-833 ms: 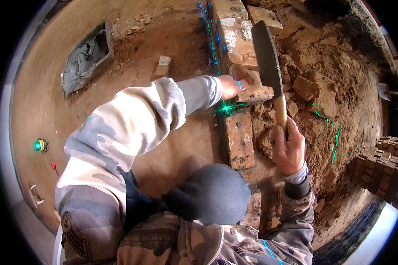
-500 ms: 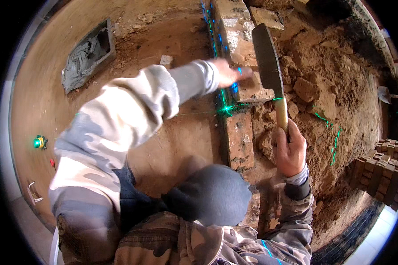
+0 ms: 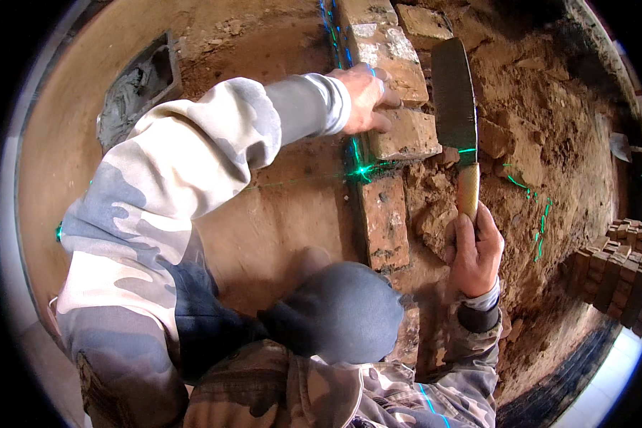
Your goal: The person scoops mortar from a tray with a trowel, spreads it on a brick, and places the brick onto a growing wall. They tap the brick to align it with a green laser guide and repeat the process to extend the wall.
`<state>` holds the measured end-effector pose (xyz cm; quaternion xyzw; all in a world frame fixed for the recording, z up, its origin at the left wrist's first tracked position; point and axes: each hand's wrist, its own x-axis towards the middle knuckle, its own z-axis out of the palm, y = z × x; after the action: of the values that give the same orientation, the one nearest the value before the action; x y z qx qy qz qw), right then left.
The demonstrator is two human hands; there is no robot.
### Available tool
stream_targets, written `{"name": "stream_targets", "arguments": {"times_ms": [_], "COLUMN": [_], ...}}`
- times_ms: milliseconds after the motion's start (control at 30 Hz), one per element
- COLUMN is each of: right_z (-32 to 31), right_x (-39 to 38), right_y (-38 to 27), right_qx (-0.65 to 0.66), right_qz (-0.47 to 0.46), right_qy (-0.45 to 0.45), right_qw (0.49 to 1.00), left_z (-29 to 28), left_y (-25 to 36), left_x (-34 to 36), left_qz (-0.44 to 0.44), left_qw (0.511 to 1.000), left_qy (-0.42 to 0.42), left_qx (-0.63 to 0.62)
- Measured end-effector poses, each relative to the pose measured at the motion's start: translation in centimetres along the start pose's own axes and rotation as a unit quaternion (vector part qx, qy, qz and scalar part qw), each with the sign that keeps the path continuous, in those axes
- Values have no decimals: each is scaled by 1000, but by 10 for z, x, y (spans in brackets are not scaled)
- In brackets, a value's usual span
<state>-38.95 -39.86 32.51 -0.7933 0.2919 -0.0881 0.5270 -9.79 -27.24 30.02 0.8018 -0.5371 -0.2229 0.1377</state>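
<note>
My left hand reaches across to a row of bricks, fingers apart and touching the end brick near its joint with the brick behind. Nothing shows lifted in that hand. In my right hand is the wooden handle of a bricklaying knife, closed in the fingers. Its broad dark blade points away from me, upright beside the row's right side. Nearer to me, past a gap, another brick lies in line. Green laser light shines at that gap.
A grey tub of wet mortar stands at the far left. Rubble and loose earth lie right of the row. Stacked bricks are at the right, with a shovel beyond. A capped head fills the lower middle.
My left hand has moved slightly away from me, its fingers spreading over the brick joint. The bricklaying knife has shifted a little to the right in my right hand.
</note>
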Motion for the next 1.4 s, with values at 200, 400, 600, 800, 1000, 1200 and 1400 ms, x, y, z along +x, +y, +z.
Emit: {"name": "stream_targets", "arguments": {"times_ms": [200,400,600,800,1000,1200,1400], "right_z": [11,13,11,15,21,18,19], "right_x": [11,10,12,13,19,22,21], "right_y": [6,7,7,8,2,10,-1], "right_qx": [-23,-56,-57,-74,-70,-102,-74], "right_qz": [-29,-53,-27,-44,-39,-54,-75], "right_qy": [-9,-1,-19,-27,-27,-30,-20], "right_qw": [999,997,998,996,996,993,994], "left_z": [5,1,7,8,9,19,23], "left_y": [3,11,15,10,6,-11,-34], "left_x": [-4,-6,-11,-8,-11,-9,-33], "left_qz": [-16,-9,-27,-19,-19,-4,7], "left_qw": [1000,999,998,998,998,993,972], "left_qy": [22,20,37,20,29,117,213], "left_qx": [15,33,39,50,54,13,96]}}
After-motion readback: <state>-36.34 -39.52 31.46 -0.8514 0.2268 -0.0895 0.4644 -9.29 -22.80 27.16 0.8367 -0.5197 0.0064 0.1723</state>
